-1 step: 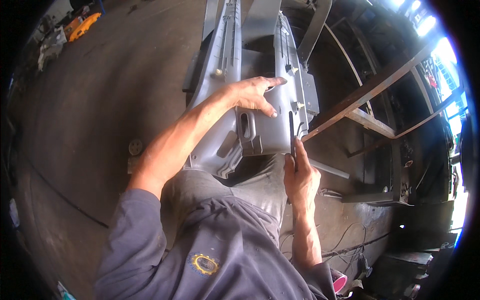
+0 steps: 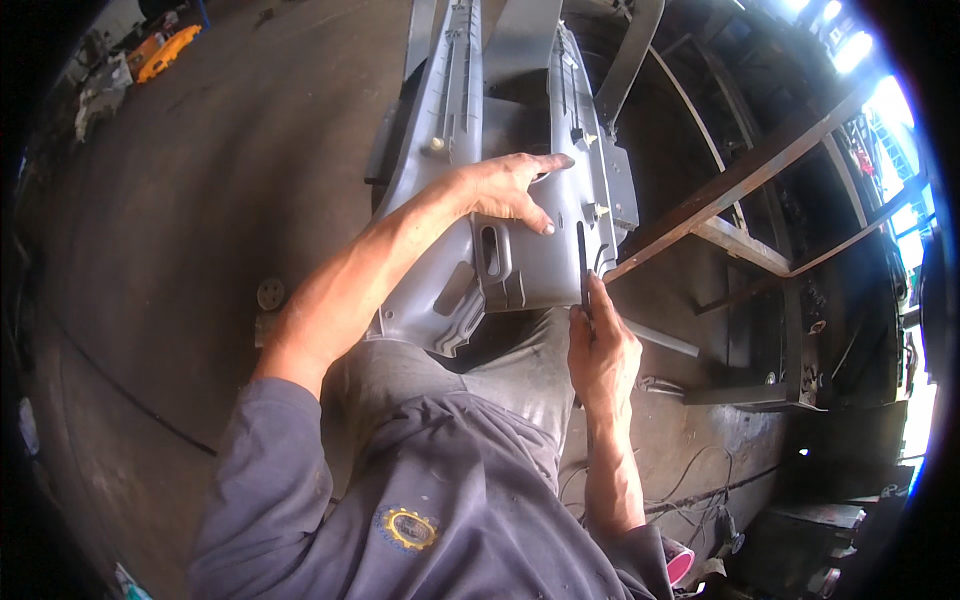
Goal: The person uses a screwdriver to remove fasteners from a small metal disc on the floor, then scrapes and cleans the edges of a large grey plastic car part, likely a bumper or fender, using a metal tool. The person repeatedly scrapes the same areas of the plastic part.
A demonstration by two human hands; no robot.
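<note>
One left hand splayed on grey panelling, one right hand gripping one thin dark tool

The thin dark tool has shifted just barely forward and leftward.

Long grey slotted panel

Can read no words or numbers anywhere in view. Can make out a yellow gear-shaped emblem on the front of the dark grey shirt, with a darker oval centre and small bluish marks curving along the lower left of its toothed rim. Cannot tell any letters in the centre or along that rim, too small and blurred to decipher.
</note>
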